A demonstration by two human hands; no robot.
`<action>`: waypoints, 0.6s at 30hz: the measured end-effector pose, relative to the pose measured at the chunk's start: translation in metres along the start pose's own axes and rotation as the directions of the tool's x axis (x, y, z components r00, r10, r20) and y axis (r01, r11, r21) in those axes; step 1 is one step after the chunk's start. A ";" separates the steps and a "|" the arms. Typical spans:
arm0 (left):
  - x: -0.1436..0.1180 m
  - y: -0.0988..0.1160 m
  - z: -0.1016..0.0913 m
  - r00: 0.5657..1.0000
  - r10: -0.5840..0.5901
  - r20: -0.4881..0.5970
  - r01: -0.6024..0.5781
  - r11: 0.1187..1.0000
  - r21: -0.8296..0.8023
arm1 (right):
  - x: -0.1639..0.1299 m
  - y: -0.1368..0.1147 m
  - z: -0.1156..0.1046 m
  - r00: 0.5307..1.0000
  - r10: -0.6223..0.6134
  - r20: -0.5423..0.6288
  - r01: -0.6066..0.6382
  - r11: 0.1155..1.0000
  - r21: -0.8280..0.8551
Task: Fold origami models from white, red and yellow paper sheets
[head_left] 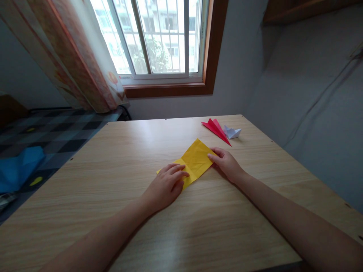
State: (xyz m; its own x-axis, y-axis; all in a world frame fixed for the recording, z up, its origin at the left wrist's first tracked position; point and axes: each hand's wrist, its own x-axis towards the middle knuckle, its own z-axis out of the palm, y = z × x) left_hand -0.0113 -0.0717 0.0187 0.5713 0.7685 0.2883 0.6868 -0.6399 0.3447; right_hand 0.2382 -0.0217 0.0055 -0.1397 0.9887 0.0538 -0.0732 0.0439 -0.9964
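Paper (195, 160), thin, matte and yellow, was laid flat on the table (113, 211), folded into a long, angular shape with a crease across its middle. It was pinned at both ends: the left hand (166, 187) was pressed palm-down on the near-left end, fingers together and flat, while the right hand (227, 163) was set on the right edge, fingers curled loosely with their tips against the sheet. The corner under the left fingers was hidden.

The table was pale wood-grain laminate, smooth and slightly glossy. Beyond the right fingertips, apart from them, a red fold (216, 129) with sharp points was seen, with a small white fold (231, 132) just beside it; their exact forms could not be made out. Nothing was placed between the hands and the sheet.
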 end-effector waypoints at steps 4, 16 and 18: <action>0.000 0.002 -0.003 0.999 0.020 0.030 -0.020 1.000 -0.012 | 0.003 0.004 -0.004 1.000 -0.026 0.003 0.026 0.999 -0.030; -0.002 -0.002 -0.004 0.988 0.031 0.150 -0.028 0.999 -0.025 | -0.002 -0.003 -0.005 0.994 -0.047 0.095 0.070 0.963 -0.261; -0.001 -0.002 -0.004 0.990 0.019 0.139 -0.013 0.999 -0.042 | -0.001 -0.002 -0.005 0.992 -0.062 0.108 0.090 0.956 -0.281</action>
State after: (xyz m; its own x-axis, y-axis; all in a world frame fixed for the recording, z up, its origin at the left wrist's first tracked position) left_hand -0.0150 -0.0713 0.0215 0.6410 0.7488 0.1682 0.6597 -0.6496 0.3778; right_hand 0.2435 -0.0224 0.0076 -0.2408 0.9628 0.1225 0.1945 0.1716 -0.9658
